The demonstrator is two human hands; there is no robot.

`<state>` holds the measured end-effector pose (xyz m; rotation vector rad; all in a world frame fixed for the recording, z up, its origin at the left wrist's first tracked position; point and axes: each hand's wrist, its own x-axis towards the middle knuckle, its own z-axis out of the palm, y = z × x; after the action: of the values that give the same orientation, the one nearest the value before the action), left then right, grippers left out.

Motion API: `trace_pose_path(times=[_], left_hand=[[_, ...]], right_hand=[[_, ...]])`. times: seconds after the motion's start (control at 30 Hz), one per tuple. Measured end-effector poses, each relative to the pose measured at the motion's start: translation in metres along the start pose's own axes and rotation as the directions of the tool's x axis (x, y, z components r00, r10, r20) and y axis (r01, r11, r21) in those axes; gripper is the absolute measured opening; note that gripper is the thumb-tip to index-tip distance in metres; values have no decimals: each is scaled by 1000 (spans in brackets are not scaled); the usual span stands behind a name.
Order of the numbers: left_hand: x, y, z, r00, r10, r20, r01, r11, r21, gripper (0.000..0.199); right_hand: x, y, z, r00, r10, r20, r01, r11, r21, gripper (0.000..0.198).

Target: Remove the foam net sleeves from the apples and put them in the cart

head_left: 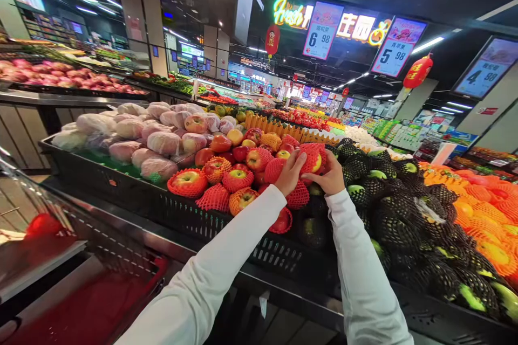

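Note:
An apple in a red foam net [312, 158] is held up between my two hands, just above the pile. My left hand [290, 173] curls round its near left side. On its right side my right hand [329, 173] grips it with thumb and fingers. Below and to the left lie several red apples [238, 178], many in red or orange foam nets, in a black crate [194, 219]. Green fruit in black foam nets [394, 226] borders my right hand. Parts of the apples under my hands are hidden.
Plastic-wrapped pink apples [164, 143] fill the crate's left end. Orange-netted fruit [485, 215] lies at the far right. A shopping cart [109, 248] stands at the lower left against the display. Price signs [322, 30] and red lanterns [418, 71] hang overhead.

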<state>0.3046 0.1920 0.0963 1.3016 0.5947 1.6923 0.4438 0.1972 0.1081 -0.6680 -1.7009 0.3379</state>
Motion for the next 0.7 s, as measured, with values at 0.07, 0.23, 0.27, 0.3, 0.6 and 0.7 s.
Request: trace_pose_path(times=[0.07, 0.23, 0.27, 0.3, 0.6, 0.7], left_hand=[[-1, -2, -2, 996, 68, 50, -74, 988, 138, 29], [-1, -9, -5, 958, 261, 122, -286, 915, 286, 44], [-2, -9, -6, 950, 286, 127, -311, 906, 289, 48], [-2, -9, -6, 944, 304, 130, -330, 898, 290, 52], [0, -6, -7, 881, 463, 93, -468, 828, 308, 35], [-1, -7, -7, 887, 461, 32, -446, 834, 325, 26]], right_hand=[[-1, 0, 1, 1000, 12, 16, -12, 1000, -16, 81], [-3, 0, 3, 997, 27, 77, -29, 999, 27, 73], [-3, 0, 3, 995, 32, 91, -38, 998, 55, 71], [-3, 1, 3, 992, 48, 118, -59, 994, 91, 71], [-5, 4, 2, 928, 77, 364, -152, 971, 183, 108], [-4, 1, 5, 954, 67, 294, -110, 985, 131, 93]])
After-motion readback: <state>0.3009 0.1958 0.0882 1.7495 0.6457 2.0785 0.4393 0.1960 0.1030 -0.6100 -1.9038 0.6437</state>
